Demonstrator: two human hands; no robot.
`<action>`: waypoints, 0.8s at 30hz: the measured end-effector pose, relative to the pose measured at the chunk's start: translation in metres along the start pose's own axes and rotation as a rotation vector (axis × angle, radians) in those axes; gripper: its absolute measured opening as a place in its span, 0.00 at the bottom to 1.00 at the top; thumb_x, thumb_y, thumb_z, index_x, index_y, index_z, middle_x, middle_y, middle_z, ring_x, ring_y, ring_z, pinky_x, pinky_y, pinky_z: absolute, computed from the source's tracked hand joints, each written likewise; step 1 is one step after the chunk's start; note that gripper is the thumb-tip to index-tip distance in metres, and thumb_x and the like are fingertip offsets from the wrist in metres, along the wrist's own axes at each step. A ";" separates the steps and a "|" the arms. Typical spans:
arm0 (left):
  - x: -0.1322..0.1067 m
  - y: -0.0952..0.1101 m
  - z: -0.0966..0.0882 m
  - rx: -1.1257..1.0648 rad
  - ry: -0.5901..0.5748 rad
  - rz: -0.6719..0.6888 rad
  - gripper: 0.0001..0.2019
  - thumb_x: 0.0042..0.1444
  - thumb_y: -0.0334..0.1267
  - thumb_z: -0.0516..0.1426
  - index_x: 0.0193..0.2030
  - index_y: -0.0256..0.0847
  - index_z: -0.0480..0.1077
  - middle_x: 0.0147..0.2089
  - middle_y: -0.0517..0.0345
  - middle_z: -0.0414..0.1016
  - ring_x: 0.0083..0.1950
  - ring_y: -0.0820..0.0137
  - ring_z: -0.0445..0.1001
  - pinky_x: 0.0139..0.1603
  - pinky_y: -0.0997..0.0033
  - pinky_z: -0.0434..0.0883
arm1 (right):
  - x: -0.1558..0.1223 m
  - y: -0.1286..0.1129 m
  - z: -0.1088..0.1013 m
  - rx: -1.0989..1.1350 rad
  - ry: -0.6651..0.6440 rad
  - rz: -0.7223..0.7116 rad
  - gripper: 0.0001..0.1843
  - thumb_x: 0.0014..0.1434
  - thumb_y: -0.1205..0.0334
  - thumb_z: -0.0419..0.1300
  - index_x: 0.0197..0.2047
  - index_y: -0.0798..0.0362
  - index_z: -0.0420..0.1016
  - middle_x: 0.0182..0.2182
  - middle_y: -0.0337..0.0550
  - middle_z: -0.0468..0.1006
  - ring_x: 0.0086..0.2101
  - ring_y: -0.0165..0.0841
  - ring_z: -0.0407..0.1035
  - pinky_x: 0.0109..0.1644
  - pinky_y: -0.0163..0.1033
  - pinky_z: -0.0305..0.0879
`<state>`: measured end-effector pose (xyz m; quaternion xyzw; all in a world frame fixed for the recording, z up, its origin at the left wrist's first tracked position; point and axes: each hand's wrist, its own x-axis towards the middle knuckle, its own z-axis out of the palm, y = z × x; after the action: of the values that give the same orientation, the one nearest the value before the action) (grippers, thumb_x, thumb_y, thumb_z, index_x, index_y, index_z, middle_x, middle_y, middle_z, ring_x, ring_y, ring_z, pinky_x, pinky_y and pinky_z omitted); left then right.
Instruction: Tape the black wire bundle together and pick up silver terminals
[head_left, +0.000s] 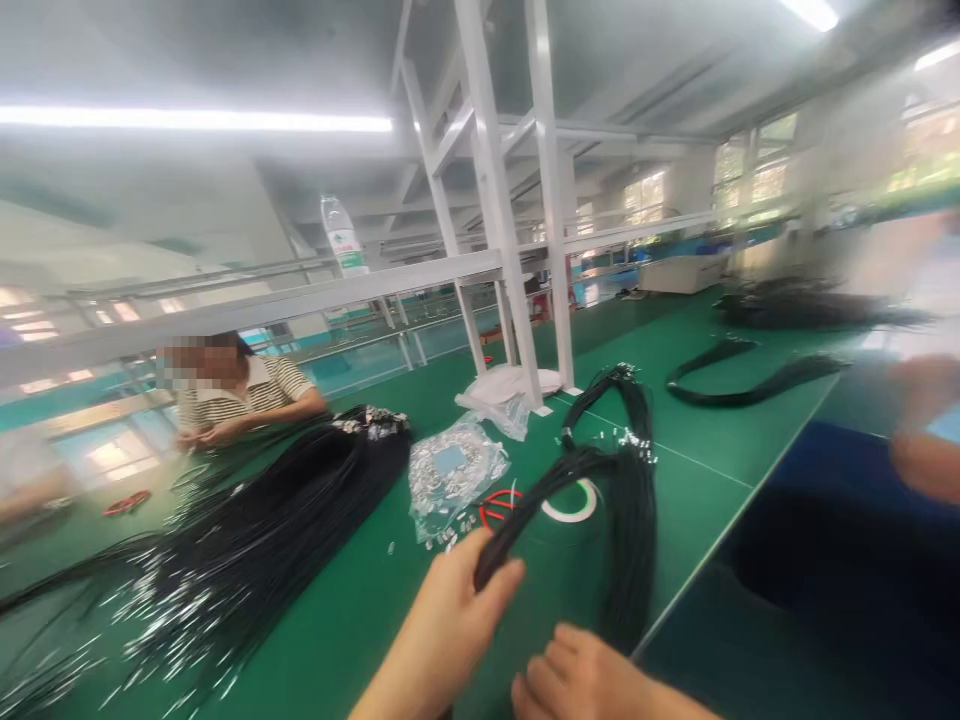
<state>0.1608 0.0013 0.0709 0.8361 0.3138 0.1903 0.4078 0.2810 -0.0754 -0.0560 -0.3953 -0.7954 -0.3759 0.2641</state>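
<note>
My left hand [450,625] pinches the looped black cable bundle [607,490] arching over the near green table [697,470], my right hand [581,675] curls loosely beside it, holding nothing, so loose strands could slip and tangle.

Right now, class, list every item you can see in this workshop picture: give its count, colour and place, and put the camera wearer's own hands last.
wire bundle: one, black, looped from the left hand across the table
wire pile: one large, black with silvery ends, table left
bag of metal terminals: one, clear, table middle
tape roll: one, white, under the bundle
far wire loop: one, black, table right
water bottle: one, clear, on the white rail
table: one, green
co-worker: one, striped shirt, seated left
left hand: grips the bundle's end
right hand: beside the bundle, grip unclear
</note>
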 end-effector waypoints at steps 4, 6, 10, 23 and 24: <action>-0.025 0.007 -0.053 -0.252 0.264 -0.012 0.14 0.58 0.50 0.54 0.32 0.43 0.59 0.13 0.75 0.52 0.13 0.77 0.52 0.16 0.77 0.54 | 0.035 0.023 -0.033 0.017 -0.005 0.054 0.15 0.62 0.75 0.44 0.39 0.62 0.72 0.23 0.43 0.70 0.22 0.34 0.63 0.26 0.41 0.55; -0.038 0.004 -0.073 -0.355 0.426 0.041 0.13 0.59 0.48 0.55 0.33 0.43 0.59 0.14 0.74 0.54 0.14 0.78 0.54 0.17 0.77 0.58 | 0.046 0.036 -0.039 -0.030 0.068 0.050 0.16 0.62 0.77 0.43 0.40 0.63 0.72 0.25 0.45 0.72 0.24 0.34 0.65 0.29 0.41 0.57; -0.064 -0.019 -0.103 -0.543 0.682 0.165 0.10 0.60 0.44 0.57 0.36 0.42 0.61 0.19 0.73 0.57 0.17 0.78 0.60 0.21 0.75 0.64 | 0.065 0.061 -0.025 -0.119 0.112 0.055 0.16 0.60 0.80 0.44 0.41 0.62 0.72 0.30 0.48 0.73 0.28 0.35 0.66 0.33 0.41 0.58; -0.157 -0.081 -0.177 -0.630 1.279 0.132 0.17 0.45 0.45 0.67 0.38 0.41 0.68 0.20 0.71 0.61 0.21 0.78 0.62 0.25 0.77 0.69 | 0.205 0.050 0.011 -0.042 0.246 -0.167 0.13 0.58 0.79 0.49 0.35 0.60 0.73 0.25 0.44 0.65 0.25 0.35 0.57 0.31 0.41 0.52; -0.165 -0.097 -0.181 -0.618 1.353 0.081 0.18 0.43 0.45 0.67 0.38 0.41 0.69 0.21 0.71 0.62 0.22 0.78 0.63 0.26 0.77 0.69 | 0.202 0.047 0.018 -0.030 0.231 -0.152 0.13 0.58 0.79 0.49 0.35 0.59 0.72 0.25 0.44 0.65 0.25 0.35 0.58 0.32 0.41 0.53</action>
<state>-0.0996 0.0368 0.0910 0.3941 0.3976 0.7580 0.3347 0.2065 0.0451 0.0964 -0.2917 -0.7818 -0.4496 0.3187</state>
